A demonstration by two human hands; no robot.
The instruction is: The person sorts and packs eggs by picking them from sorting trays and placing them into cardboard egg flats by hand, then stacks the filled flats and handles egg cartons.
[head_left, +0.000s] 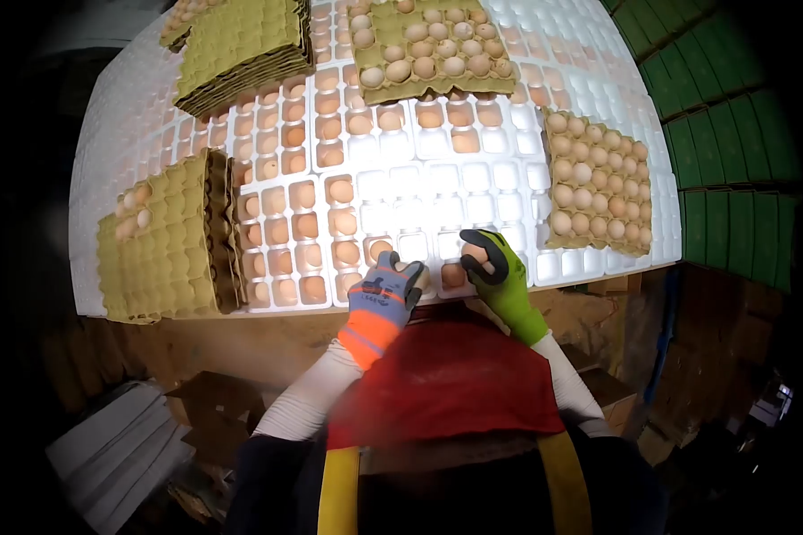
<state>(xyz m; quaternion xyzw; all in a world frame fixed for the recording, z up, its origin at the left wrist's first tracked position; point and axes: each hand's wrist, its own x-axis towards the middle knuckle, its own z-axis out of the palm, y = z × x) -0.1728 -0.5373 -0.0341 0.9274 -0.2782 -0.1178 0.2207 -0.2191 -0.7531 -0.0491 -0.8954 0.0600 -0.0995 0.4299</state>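
My left hand (385, 292), in a grey and orange glove, is closed low over the near edge of the white foam egg trays (430, 212). A pale egg (423, 280), mostly hidden, shows at its fingers. Just beyond them another egg (380, 250) sits in its cell. My right hand (498, 269), in a green and black glove, grips a brown egg (477, 255) between thumb and fingers above the cells. Below that egg, a further egg (453, 275) rests in a cell. Many cells to the left hold single eggs.
Egg-filled pulp trays lie at right (600, 183) and at the back (433, 45). Stacked pulp trays stand at left (165, 245) and back left (241, 53). Green boxes (732, 152) line the right side. Cardboard boxes (219, 410) are below the table.
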